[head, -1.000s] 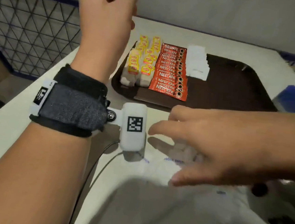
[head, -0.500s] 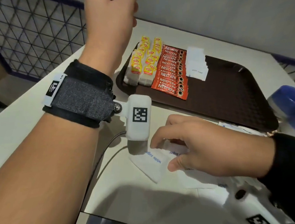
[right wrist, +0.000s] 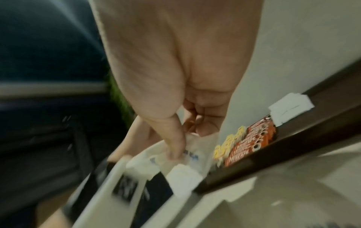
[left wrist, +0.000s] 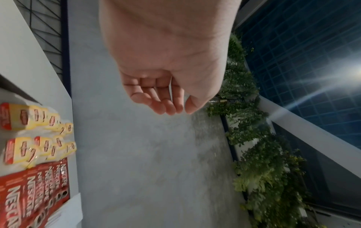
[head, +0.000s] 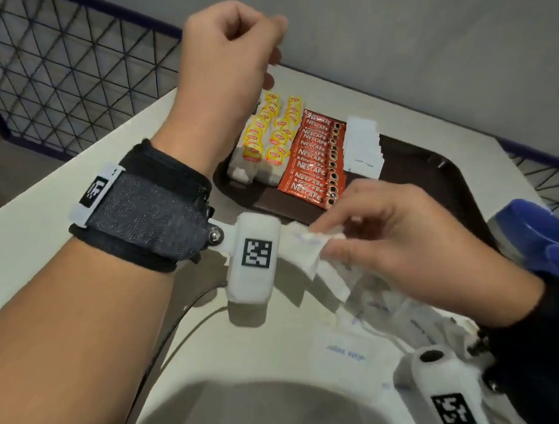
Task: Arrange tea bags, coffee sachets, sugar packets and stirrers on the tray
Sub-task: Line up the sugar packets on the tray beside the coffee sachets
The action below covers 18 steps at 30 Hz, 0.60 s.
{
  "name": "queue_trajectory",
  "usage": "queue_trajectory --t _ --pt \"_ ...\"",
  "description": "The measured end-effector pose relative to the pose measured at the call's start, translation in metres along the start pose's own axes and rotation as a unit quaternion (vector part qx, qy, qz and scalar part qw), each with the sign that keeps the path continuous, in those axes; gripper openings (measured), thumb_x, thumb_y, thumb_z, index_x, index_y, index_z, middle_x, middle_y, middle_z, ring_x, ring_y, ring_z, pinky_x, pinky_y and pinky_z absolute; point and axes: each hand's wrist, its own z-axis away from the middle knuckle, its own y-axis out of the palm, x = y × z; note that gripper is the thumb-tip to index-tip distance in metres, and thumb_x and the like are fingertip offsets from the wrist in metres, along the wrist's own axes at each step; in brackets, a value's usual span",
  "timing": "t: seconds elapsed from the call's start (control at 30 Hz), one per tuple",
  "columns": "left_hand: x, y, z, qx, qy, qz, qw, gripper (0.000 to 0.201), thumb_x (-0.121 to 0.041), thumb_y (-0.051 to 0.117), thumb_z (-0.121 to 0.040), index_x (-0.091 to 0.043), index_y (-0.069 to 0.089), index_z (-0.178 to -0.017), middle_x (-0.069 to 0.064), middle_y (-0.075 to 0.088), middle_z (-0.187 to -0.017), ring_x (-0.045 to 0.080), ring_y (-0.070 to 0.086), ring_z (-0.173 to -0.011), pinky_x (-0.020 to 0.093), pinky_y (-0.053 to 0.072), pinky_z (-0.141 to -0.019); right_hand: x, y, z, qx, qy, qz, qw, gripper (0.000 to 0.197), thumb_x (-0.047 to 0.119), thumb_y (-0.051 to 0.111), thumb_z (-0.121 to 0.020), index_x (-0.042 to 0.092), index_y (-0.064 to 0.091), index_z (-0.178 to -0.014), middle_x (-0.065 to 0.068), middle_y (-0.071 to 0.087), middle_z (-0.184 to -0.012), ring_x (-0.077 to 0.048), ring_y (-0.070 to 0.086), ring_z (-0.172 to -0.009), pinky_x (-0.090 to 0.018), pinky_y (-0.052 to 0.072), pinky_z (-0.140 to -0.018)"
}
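Observation:
A dark brown tray [head: 442, 192] carries rows of yellow tea bags [head: 271, 136], red coffee sachets [head: 316, 157] and white sugar packets [head: 361, 144]. My right hand [head: 323, 236] pinches a few white sugar packets [head: 305, 248] just above the table, in front of the tray's near edge; in the right wrist view the thumb [right wrist: 175, 145] presses on them. More loose sugar packets [head: 347, 349] lie on the table below. My left hand [head: 231, 48] is raised over the tray's left end with its fingers [left wrist: 166, 104] curled; a thin white edge shows between them and the thumb, seemingly a sugar packet.
A blue object [head: 539, 234] sits at the right, beside the tray. A dark cable [head: 174, 321] runs across the white table [head: 30, 257]. A wire mesh fence [head: 64, 68] stands beyond the table's left edge, and a grey wall rises behind.
My right hand came down on the loose sugar packets, pinched a few and lifted them up and to the left. The left hand stayed raised and curled.

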Motion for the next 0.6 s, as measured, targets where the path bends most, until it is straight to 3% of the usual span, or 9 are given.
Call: queue_trajectory --t 0.1,0.17,0.2,0.23,0.3,0.4,0.5,0.6 --pt "-0.006 0.014 0.015 0.115 -0.036 0.002 0.993 0.009 -0.027 0.069 -0.088 -0.019 0.069 -0.085 -0.004 0.069 -0.075 0.013 0.062 -0.063 0.023 0.043 -0.053 -0.009 -0.014 -0.002 -0.122 0.102 -0.196 0.968 0.01 0.012 0.081 -0.077 0.015 0.08 -0.087 -0.018 0.075 -0.089 -0.043 0.067 -0.085 -0.051 0.057 -0.077" --pt "-0.009 0.024 0.025 0.211 -0.069 0.001 0.975 0.014 -0.026 0.066 -0.082 -0.022 0.073 -0.092 -0.006 0.072 -0.082 0.013 0.065 -0.071 0.025 0.046 -0.059 -0.012 -0.019 -0.004 -0.156 0.148 -0.352 0.911 0.008 0.012 0.074 -0.076 0.011 0.077 -0.084 -0.025 0.073 -0.099 -0.048 0.067 -0.093 -0.052 0.057 -0.084" --pt "-0.01 0.028 0.03 0.256 -0.087 0.002 0.963 0.021 -0.023 0.064 -0.079 -0.02 0.074 -0.097 -0.004 0.073 -0.085 0.014 0.067 -0.076 0.028 0.048 -0.063 -0.015 -0.02 -0.004 -0.16 0.161 -0.419 0.879 0.007 0.01 0.071 -0.079 0.009 0.075 -0.084 -0.022 0.074 -0.097 -0.043 0.069 -0.088 -0.044 0.059 -0.08" --pt "-0.01 0.032 0.035 0.297 -0.101 0.007 0.949 0.026 -0.02 0.063 -0.078 -0.017 0.074 -0.102 0.001 0.073 -0.089 0.017 0.067 -0.08 0.031 0.049 -0.066 -0.017 -0.022 -0.004 -0.16 0.17 -0.467 0.853 0.007 0.008 0.067 -0.081 0.008 0.073 -0.084 -0.015 0.074 -0.089 -0.03 0.07 -0.076 -0.031 0.06 -0.069" --pt "-0.01 0.039 0.045 0.344 -0.117 0.018 0.932 0.029 -0.014 0.065 -0.079 -0.012 0.073 -0.107 0.013 0.074 -0.1 0.021 0.068 -0.084 0.034 0.05 -0.069 -0.023 -0.023 -0.002 -0.15 0.181 -0.521 0.821 0.008 0.008 0.064 -0.082 0.008 0.07 -0.088 -0.003 0.071 -0.078 -0.009 0.059 -0.063 -0.017 0.046 -0.056" --pt "-0.007 0.047 0.053 0.313 -0.133 0.004 0.94 0.019 -0.011 0.074 -0.089 -0.009 0.074 -0.108 0.015 0.077 -0.104 0.018 0.068 -0.079 0.029 0.052 -0.063 -0.033 -0.022 0.003 -0.12 0.191 -0.536 0.814 0.02 0.011 0.065 -0.082 0.006 0.075 -0.098 -0.004 0.067 -0.08 -0.008 0.051 -0.064 -0.02 0.039 -0.058" --pt "-0.001 0.054 0.056 0.272 -0.179 0.027 0.945 0.02 -0.011 0.071 -0.094 -0.009 0.074 -0.114 0.011 0.079 -0.102 0.019 0.071 -0.078 0.027 0.052 -0.06 -0.041 -0.023 0.01 -0.113 0.21 -0.547 0.802 0.035 0.011 0.067 -0.08 0.002 0.074 -0.113 -0.011 0.067 -0.089 -0.013 0.05 -0.069 -0.022 0.041 -0.06" --pt "0.001 0.058 0.058 0.23 -0.238 0.09 0.94 0.025 -0.008 0.068 -0.094 -0.007 0.071 -0.119 0.012 0.078 -0.098 0.018 0.07 -0.069 0.024 0.054 -0.056 -0.046 -0.029 0.017 -0.136 0.215 -0.587 0.769 0.033 0.013 0.069 -0.076 0.004 0.078 -0.106 -0.006 0.067 -0.078 -0.012 0.049 -0.067 -0.019 0.046 -0.059"
